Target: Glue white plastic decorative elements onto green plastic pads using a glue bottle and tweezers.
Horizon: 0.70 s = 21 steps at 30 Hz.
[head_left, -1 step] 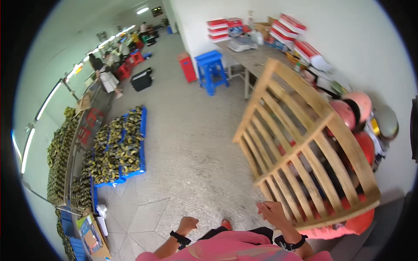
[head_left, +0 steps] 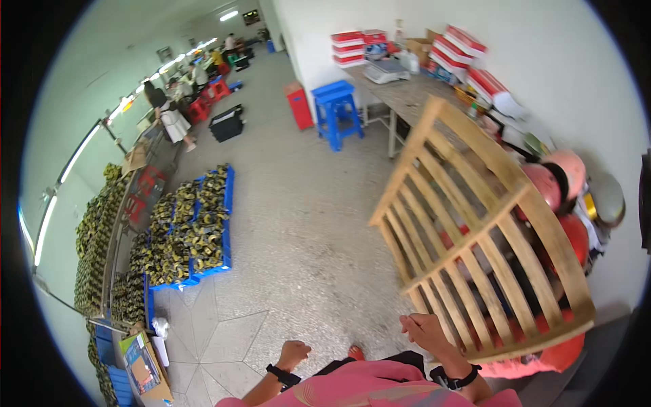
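One slatted wooden frame [head_left: 475, 233], one red bin [head_left: 300, 108], two black wristbands [head_left: 283, 376] (a pair). One scale [head_left: 386, 72] near the worktop [head_left: 407, 93]'s left edge.

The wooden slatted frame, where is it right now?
In the head view, the wooden slatted frame is at the right, near the person's right hand and closer than the grey table.

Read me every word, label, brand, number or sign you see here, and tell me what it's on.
No text can be read with certainty.
Red-and-white boxes on the table: printing too blurred to read.
Printed cardboard box at lower left: print too small to read.
Wooden slatted frame near the right hand: no lettering visible.
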Each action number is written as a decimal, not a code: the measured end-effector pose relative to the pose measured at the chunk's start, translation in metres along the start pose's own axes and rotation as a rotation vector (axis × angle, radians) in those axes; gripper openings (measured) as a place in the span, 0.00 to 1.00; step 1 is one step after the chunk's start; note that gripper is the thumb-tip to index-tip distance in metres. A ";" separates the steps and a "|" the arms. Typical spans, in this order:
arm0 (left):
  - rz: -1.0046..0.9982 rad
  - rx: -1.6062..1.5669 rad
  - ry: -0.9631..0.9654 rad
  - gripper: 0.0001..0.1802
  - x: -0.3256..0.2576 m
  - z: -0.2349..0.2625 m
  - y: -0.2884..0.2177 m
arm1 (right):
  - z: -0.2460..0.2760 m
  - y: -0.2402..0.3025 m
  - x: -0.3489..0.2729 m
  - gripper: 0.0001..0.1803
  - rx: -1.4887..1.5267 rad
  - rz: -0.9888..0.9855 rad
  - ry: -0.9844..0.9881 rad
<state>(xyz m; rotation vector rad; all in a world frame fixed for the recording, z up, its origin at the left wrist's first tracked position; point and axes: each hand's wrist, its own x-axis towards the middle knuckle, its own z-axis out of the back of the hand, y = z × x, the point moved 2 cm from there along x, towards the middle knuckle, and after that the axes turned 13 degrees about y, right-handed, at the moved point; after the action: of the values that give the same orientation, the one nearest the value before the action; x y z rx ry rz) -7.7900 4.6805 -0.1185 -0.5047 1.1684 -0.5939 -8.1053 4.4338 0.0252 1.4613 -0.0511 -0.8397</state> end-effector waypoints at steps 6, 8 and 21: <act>-0.089 -0.319 0.101 0.08 0.085 0.065 0.095 | -0.016 -0.051 0.200 0.18 -0.304 0.235 0.056; 0.026 -0.686 0.384 0.17 0.129 0.076 0.143 | -0.013 -0.103 0.264 0.26 -0.542 0.075 0.001; 0.364 -1.018 0.081 0.26 0.252 0.282 -0.002 | 0.083 0.095 0.612 0.22 0.085 -0.618 0.637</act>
<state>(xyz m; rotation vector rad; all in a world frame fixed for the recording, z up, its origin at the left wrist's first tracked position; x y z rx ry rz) -7.4542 4.5282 -0.2035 -1.0931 1.5557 0.3515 -7.6615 4.0320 -0.1542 1.7955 0.8888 -0.8181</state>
